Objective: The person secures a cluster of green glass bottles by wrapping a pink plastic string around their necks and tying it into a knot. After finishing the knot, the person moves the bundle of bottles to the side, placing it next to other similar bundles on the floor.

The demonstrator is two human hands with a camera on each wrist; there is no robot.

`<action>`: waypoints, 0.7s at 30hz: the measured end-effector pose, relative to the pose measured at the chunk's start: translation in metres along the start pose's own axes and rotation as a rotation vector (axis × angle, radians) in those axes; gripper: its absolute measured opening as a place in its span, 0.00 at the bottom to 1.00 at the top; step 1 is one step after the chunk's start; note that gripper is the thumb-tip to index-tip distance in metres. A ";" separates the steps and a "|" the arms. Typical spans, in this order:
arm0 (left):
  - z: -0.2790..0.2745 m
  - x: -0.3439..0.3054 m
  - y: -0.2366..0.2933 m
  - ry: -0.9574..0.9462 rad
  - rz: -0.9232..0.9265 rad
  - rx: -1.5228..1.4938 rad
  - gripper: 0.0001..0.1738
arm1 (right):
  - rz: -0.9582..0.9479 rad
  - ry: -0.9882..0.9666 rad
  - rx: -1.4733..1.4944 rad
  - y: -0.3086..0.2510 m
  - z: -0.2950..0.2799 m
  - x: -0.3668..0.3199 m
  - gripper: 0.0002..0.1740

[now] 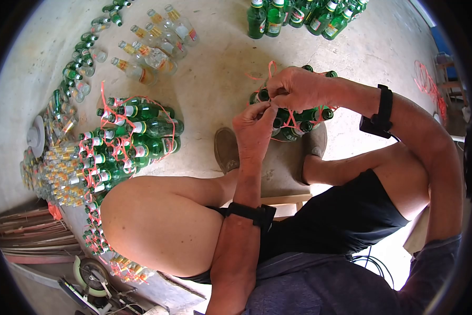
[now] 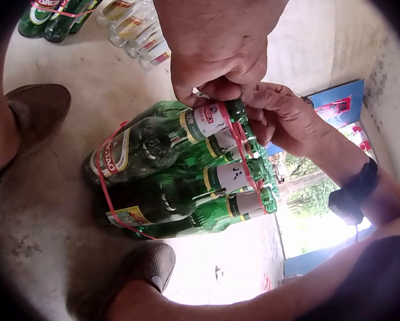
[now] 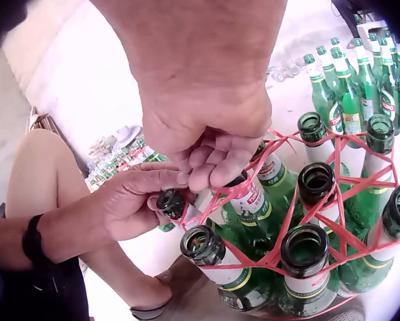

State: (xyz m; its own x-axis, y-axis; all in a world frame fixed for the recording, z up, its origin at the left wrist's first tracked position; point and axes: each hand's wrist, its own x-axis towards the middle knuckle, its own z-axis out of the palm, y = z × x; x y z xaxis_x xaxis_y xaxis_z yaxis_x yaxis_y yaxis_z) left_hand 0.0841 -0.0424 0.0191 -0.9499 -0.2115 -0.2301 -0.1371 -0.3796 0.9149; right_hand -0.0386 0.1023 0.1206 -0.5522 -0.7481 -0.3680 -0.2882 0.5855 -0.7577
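A bundle of green beer bottles (image 3: 306, 251) stands upright on the floor between the feet, red plastic string (image 3: 360, 184) woven around the necks and another loop round the bodies. At one edge of the bundle both hands meet over the bottle tops. My left hand (image 1: 254, 131) pinches the string between thumb and fingers, beside a bottle neck (image 3: 171, 202). Fingers curled, my right hand (image 1: 304, 90) grips the string right against the left fingertips. In the left wrist view, the left hand (image 2: 220, 63) partly covers the right hand (image 2: 287, 117). The pinched string is mostly hidden by the fingers.
Tied bundles of green bottles (image 1: 152, 128) stand at the left, with many clear bottles (image 1: 62, 168) behind. Loose clear bottles (image 1: 157, 44) and more green bottles (image 1: 275, 21) are farther forward. Red string (image 1: 427, 84) lies at the right. Shoes (image 1: 226, 149) flank the bundle.
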 end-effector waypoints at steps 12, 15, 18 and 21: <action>0.003 -0.008 0.005 0.009 0.009 -0.114 0.13 | -0.019 0.018 0.161 -0.005 0.015 0.006 0.07; 0.001 -0.011 0.010 0.026 -0.060 -0.135 0.12 | -0.096 0.041 0.059 -0.005 0.022 0.014 0.08; -0.004 -0.010 0.003 0.006 -0.037 -0.149 0.11 | -0.094 0.041 -0.023 -0.009 0.028 0.020 0.08; -0.010 -0.012 0.004 -0.009 -0.075 -0.096 0.11 | -0.143 0.061 -0.067 -0.004 0.034 0.027 0.09</action>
State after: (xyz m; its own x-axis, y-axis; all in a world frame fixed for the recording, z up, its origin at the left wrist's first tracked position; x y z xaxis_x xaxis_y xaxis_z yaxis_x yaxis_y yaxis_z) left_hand 0.0975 -0.0500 0.0220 -0.9405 -0.1712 -0.2934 -0.1808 -0.4790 0.8590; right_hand -0.0260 0.0689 0.0958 -0.5474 -0.8063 -0.2242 -0.4177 0.4953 -0.7617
